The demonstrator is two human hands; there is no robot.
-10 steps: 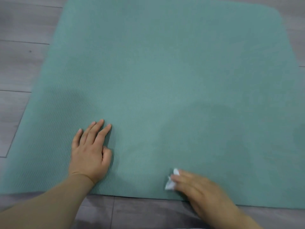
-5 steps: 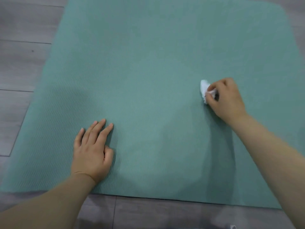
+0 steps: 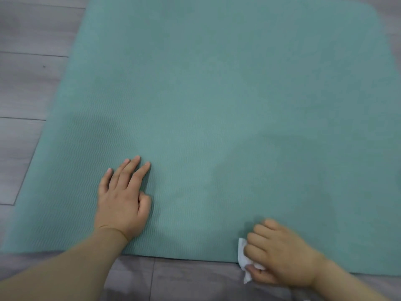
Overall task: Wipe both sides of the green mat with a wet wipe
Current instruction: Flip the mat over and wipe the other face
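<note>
Right hand (image 3: 282, 255) curls round a white wipe (image 3: 243, 257) at the near edge of the mat (image 3: 217, 94), which lies spread on the floor (image 3: 26, 88). Left hand (image 3: 123, 200) presses flat, fingers straight, pinning it. I judge the mat light, soft and grippy with its ribbed face; a near corner looks best for flipping. Its far end and right edge are cut off, the underside is hidden, and the wipe is blurred, perhaps overhanging the edge.

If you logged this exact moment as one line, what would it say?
step: wiping top side | left hand: flat on green mat | right hand: grips wet wipe at near edge | floor: grey
</note>
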